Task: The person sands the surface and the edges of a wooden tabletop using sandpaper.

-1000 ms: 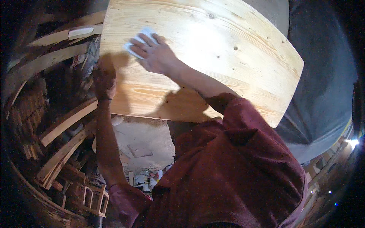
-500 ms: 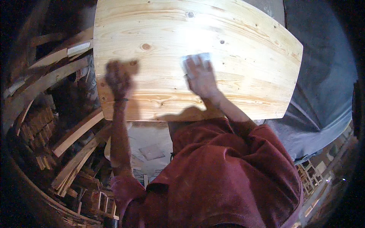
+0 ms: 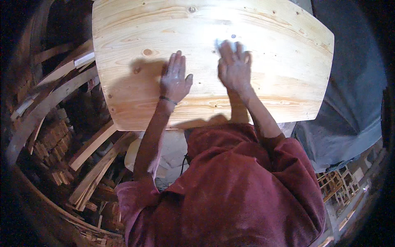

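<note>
A large pale wooden panel (image 3: 263, 82) with dark knots, gently curved edges and rounded corners lies before me. My left hand (image 3: 175, 80) is open over its left-middle part, fingers stretched out and thumb apart, with nothing in it. It casts a shadow to its left, and I cannot tell whether the palm touches the wood. Under the fingertips of my right hand (image 3: 236, 68) is a small pale sheet (image 3: 218, 43), pressed to the panel near the bright glare. The hand covers most of this sheet, and blur hides whether it is sandpaper or cloth.
Wooden strips and curved boards (image 3: 53, 99) are heaped at the left. A long plank (image 3: 94, 146) slants toward the panel's lower left corner. Dark sheeting (image 3: 349, 94) hangs along the right side, with small wooden frames (image 3: 339, 181) below it.
My left hand has moved right across the panel, from a blurred, curled shape to stretched fingers. My right hand has slid right and slightly away with the pale sheet.
</note>
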Demonstrator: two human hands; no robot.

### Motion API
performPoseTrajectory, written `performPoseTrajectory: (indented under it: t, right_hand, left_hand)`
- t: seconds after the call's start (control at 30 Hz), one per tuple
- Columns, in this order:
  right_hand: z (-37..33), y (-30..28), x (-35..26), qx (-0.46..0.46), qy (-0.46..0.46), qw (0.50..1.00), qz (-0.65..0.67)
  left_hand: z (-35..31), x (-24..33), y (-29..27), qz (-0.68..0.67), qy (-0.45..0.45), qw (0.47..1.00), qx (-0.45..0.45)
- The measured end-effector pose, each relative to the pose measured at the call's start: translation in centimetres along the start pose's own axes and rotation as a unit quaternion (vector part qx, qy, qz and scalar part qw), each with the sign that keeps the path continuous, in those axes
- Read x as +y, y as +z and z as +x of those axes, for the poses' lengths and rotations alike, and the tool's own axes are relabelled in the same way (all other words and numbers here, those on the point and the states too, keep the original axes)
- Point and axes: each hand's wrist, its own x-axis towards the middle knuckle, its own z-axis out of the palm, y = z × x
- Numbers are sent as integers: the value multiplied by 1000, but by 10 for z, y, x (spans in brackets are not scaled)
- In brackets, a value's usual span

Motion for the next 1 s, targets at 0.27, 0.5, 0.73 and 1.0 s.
performPoseTrajectory:
  t: [0.27, 0.5, 0.73, 1.0]
  right_hand:
    - [14, 12, 7, -87, -25, 995, 38]
    - [-10, 28, -15, -63, -129, 985, 93]
    - [-42, 16, 199, 81, 115, 972, -189]
    - [-76, 3, 282, 13, 337, 936, -103]
  left_hand:
    - [16, -23, 5, 56, -46, 996, 54]
    - [33, -18, 21, 32, -67, 988, 136]
    - [38, 59, 15, 19, 80, 993, -88]
    - [50, 70, 22, -21, 11, 999, -37]
